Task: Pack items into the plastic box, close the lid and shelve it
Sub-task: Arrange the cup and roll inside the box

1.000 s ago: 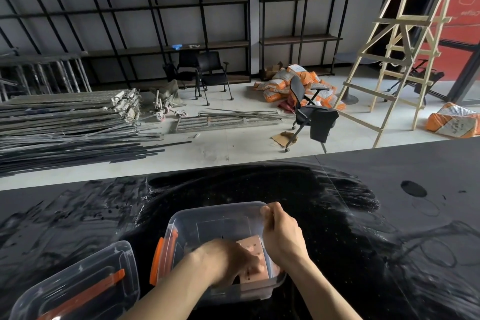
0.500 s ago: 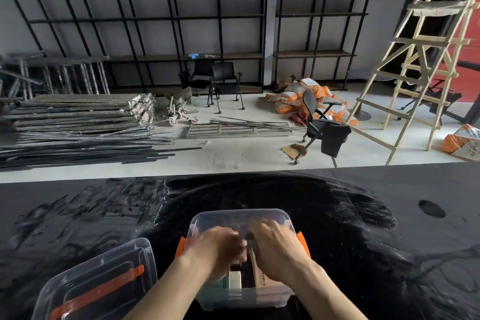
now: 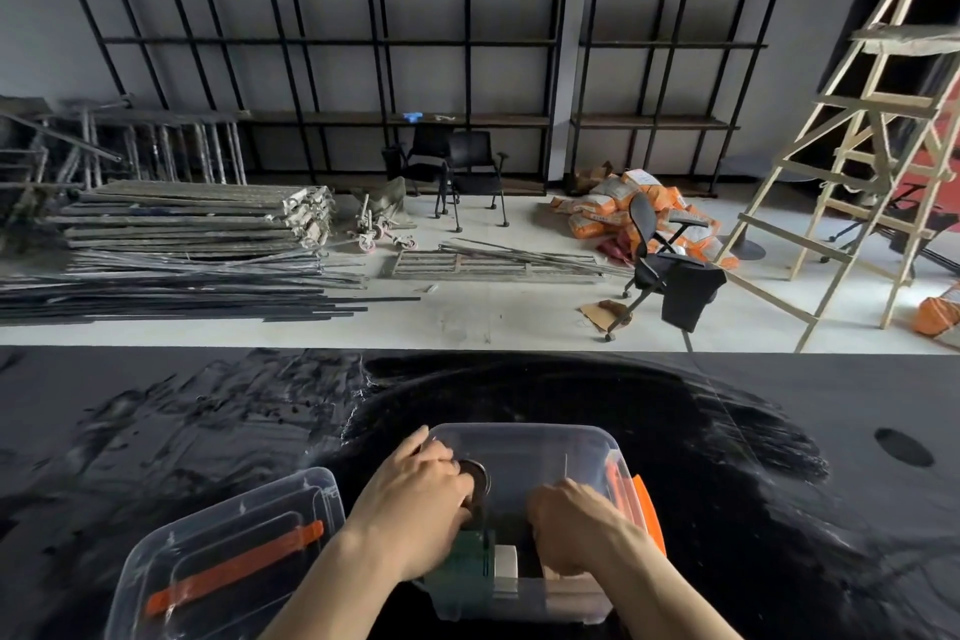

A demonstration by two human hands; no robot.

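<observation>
The clear plastic box (image 3: 524,434) stands on the black table at the bottom centre, with an orange latch (image 3: 647,509) on its right side. Both hands are inside it. My left hand (image 3: 415,499) curls around a round dark item (image 3: 477,481) near the box's left wall. My right hand (image 3: 576,525) reaches down on the right, its fingertips hidden over a pinkish pack (image 3: 560,583). A green pack (image 3: 457,569) and a white item (image 3: 506,561) lie between the hands. The clear lid (image 3: 171,551), with an orange handle (image 3: 234,568), lies to the left of the box.
The black table (image 3: 753,483) runs the full width; its far edge meets a light floor. Beyond stand black wall shelving (image 3: 467,42), stacked metal bars (image 3: 182,244), office chairs (image 3: 670,270), orange sacks (image 3: 613,208) and a wooden ladder (image 3: 852,135).
Both hands have shifted inside the box: the left now holds a round dark item by the left wall, and the right has moved to the right side. The view tilted up slightly.
</observation>
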